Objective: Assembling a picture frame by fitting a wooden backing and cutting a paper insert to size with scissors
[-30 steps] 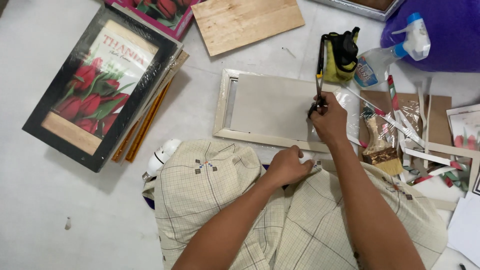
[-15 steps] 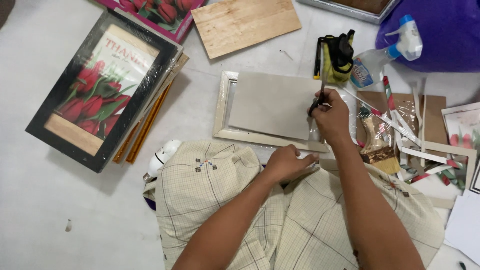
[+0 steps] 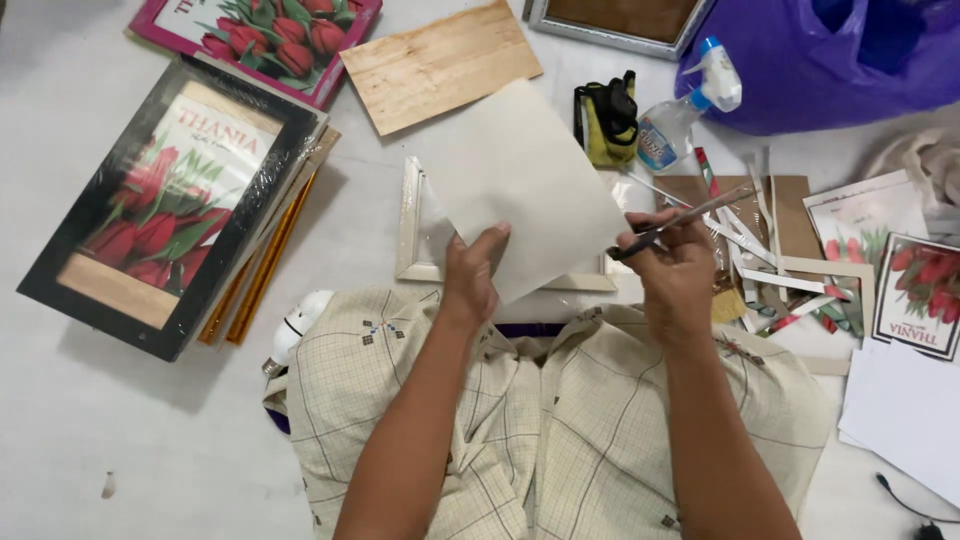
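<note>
While lifted: stiff grey card [image 3: 520, 190].

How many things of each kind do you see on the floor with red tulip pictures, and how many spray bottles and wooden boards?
Framed tulip pictures: 2, black frame and pink frame
Loose tulip prints: 2, one and one partly covered
Spray bottles: 1
Wooden boards: 1
Total: 6

Both bare forearms reach forward from the bottom of the view, roughly parallel. The left hand [image 3: 470, 275] is raised with its thumb pinched against the curled fingers. The right hand [image 3: 675, 270] is closed into a loose fist, knuckles up.
</note>
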